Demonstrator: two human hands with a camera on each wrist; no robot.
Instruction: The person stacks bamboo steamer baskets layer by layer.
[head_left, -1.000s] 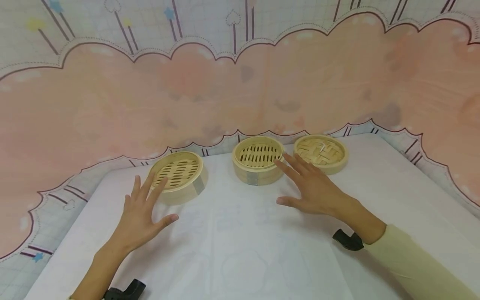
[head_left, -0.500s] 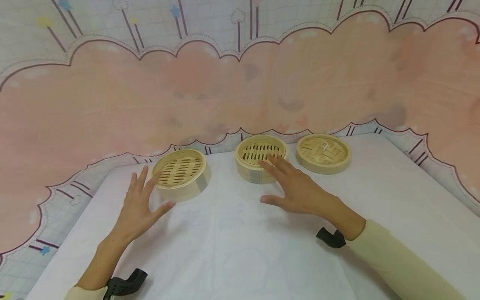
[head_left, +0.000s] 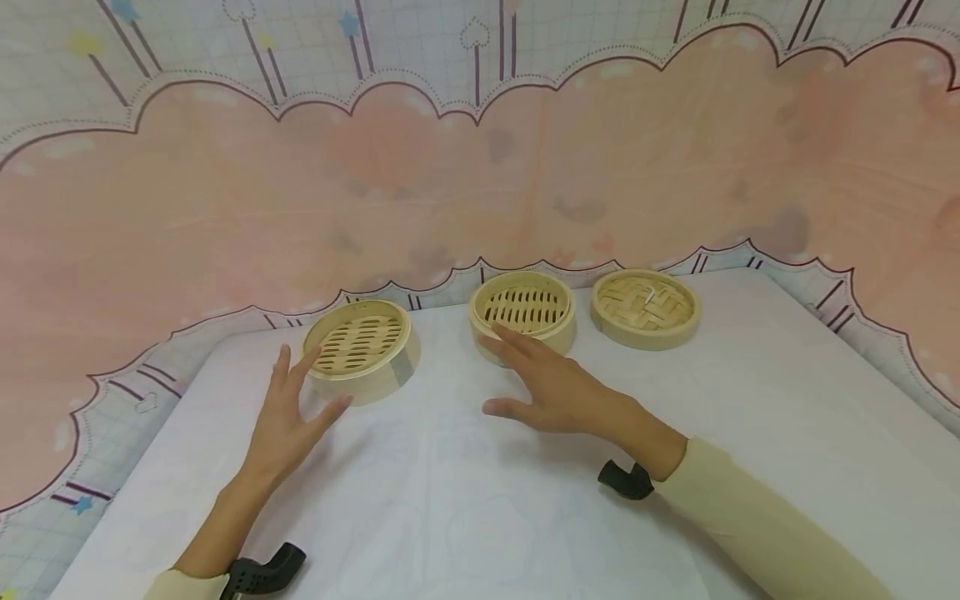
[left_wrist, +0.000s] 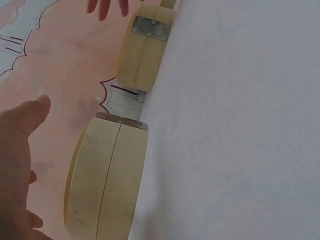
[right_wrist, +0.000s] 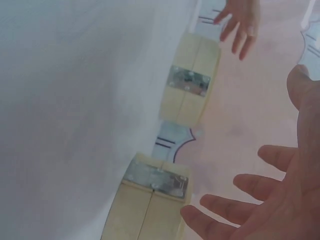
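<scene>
Two round bamboo steamer baskets and a woven bamboo lid point(head_left: 646, 309) stand in a row along the back of the white table. My left hand point(head_left: 283, 429), thumb spread from the fingers, hovers at the near left side of the left steamer basket point(head_left: 375, 379); its fingertips overlap the rim in the head view. The middle steamer basket point(head_left: 522, 302) has slots in its base and a metal band, seen in the right wrist view. In front of it hovers my right hand point(head_left: 558, 387), fingers extended and holding nothing. The left wrist view shows the left basket's side wall point(left_wrist: 107, 180) beside my thumb.
A printed cloth backdrop point(head_left: 420, 192) with cloud shapes rises right behind the baskets and borders the table's left and right edges. A black wrist mount point(head_left: 266, 569) sits under my left wrist, another mount point(head_left: 626, 480) under my right. White sheeting point(head_left: 465, 500) covers the table.
My right hand has moved left, from in front of the lid to in front of the middle basket. My left hand has shifted slightly. The baskets and lid stay put.
</scene>
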